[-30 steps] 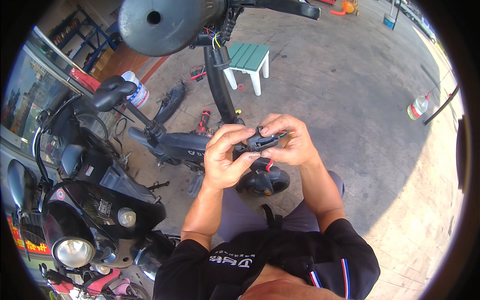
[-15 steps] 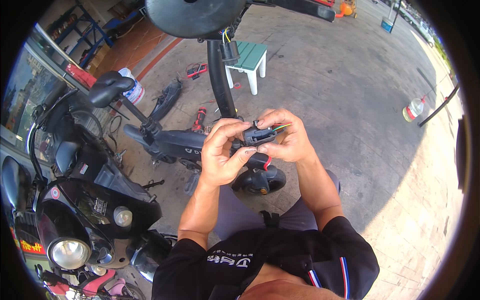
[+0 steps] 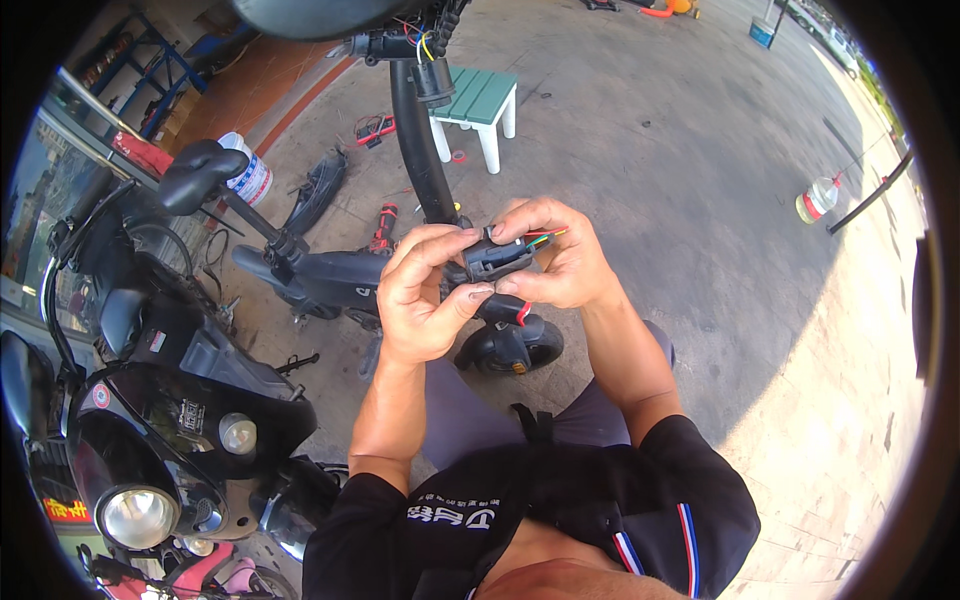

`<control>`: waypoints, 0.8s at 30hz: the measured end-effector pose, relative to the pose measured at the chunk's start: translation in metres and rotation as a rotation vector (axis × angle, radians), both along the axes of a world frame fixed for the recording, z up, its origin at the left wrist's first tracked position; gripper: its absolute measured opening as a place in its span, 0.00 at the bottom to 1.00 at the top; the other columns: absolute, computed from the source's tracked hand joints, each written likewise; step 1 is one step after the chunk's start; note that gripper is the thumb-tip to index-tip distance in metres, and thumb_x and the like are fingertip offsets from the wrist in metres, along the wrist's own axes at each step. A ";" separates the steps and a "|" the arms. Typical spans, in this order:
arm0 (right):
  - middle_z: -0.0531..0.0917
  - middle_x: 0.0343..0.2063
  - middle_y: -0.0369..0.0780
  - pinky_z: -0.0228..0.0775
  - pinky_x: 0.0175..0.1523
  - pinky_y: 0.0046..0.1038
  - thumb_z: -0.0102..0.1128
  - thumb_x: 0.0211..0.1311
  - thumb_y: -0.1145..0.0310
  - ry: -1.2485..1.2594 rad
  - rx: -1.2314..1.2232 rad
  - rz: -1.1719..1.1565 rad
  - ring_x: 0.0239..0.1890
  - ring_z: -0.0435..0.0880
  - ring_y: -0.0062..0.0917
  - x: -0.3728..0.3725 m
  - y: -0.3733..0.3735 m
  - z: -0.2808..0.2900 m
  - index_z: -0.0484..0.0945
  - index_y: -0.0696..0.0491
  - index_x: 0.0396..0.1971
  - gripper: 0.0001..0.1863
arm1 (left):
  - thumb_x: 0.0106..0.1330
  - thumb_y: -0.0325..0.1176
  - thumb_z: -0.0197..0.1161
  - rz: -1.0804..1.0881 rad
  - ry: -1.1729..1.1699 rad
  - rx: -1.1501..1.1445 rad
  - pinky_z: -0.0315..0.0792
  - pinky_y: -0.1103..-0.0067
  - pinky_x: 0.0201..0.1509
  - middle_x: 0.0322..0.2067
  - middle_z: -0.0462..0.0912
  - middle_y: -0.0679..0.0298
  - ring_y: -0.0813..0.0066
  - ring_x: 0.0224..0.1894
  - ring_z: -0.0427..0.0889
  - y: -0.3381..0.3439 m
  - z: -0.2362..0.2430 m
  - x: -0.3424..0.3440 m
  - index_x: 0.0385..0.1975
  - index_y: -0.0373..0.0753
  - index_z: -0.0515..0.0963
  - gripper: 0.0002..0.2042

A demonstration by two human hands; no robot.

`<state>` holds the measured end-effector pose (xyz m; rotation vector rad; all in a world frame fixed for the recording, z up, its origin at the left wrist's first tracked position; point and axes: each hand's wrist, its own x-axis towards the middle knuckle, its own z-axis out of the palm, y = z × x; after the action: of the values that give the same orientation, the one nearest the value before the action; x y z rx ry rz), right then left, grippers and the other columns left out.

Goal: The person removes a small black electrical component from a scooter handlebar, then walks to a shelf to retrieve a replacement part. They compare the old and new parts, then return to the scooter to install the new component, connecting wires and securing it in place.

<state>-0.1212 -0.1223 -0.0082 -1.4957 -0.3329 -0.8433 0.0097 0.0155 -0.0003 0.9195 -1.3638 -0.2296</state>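
My left hand and my right hand both pinch a black plastic housing in front of me, thumbs below it and fingers on top. Thin coloured wires poke out of its right end beside my right index finger. Beyond my hands stands a folding electric bike with a black frame, an upright stem and a small wheel. A cylindrical black part with loose wires hangs near the stem's top. A red-and-black tool lies behind the frame.
A black scooter crowds my left. Further back are a white bucket, a green-topped stool, a red meter and a loose dark curved part. A plastic jug and a dark pole are at right.
Both hands and the housing have shifted up and slightly left in the picture, as has much of the background. The coloured wires show more at the housing's right end. The grip is kept.
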 end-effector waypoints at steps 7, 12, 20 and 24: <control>0.79 0.37 0.38 0.70 0.46 0.26 0.73 0.43 0.76 -0.036 -0.039 -0.036 0.41 0.78 0.23 -0.001 0.001 0.005 0.78 0.55 0.38 0.19 | 0.52 0.26 0.71 0.028 -0.016 -0.035 0.73 0.78 0.45 0.42 0.76 0.54 0.71 0.42 0.77 -0.001 0.003 -0.003 0.43 0.30 0.78 0.18; 0.79 0.37 0.38 0.70 0.47 0.26 0.72 0.44 0.77 -0.053 -0.085 -0.057 0.41 0.78 0.23 -0.001 -0.002 0.001 0.78 0.55 0.38 0.19 | 0.51 0.25 0.71 0.019 -0.071 -0.021 0.73 0.78 0.44 0.42 0.75 0.55 0.72 0.42 0.77 -0.004 0.005 0.000 0.43 0.30 0.77 0.19; 0.77 0.41 0.38 0.69 0.50 0.27 0.71 0.44 0.80 -0.083 0.072 0.088 0.45 0.77 0.23 0.000 -0.006 -0.009 0.74 0.56 0.44 0.23 | 0.51 0.24 0.71 0.009 -0.038 0.005 0.73 0.80 0.43 0.44 0.74 0.54 0.72 0.42 0.77 -0.007 0.007 -0.009 0.45 0.29 0.76 0.19; 0.77 0.42 0.40 0.70 0.51 0.28 0.72 0.44 0.80 -0.094 0.168 0.120 0.46 0.77 0.24 0.000 -0.008 -0.015 0.75 0.56 0.43 0.23 | 0.50 0.23 0.71 0.083 -0.108 -0.001 0.74 0.79 0.39 0.40 0.76 0.55 0.72 0.37 0.79 -0.008 0.013 -0.013 0.43 0.30 0.78 0.19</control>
<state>-0.1213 -0.1299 -0.0234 -1.2703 -0.4073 -0.8271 -0.0036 0.0077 0.0123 0.9969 -1.4216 -0.1172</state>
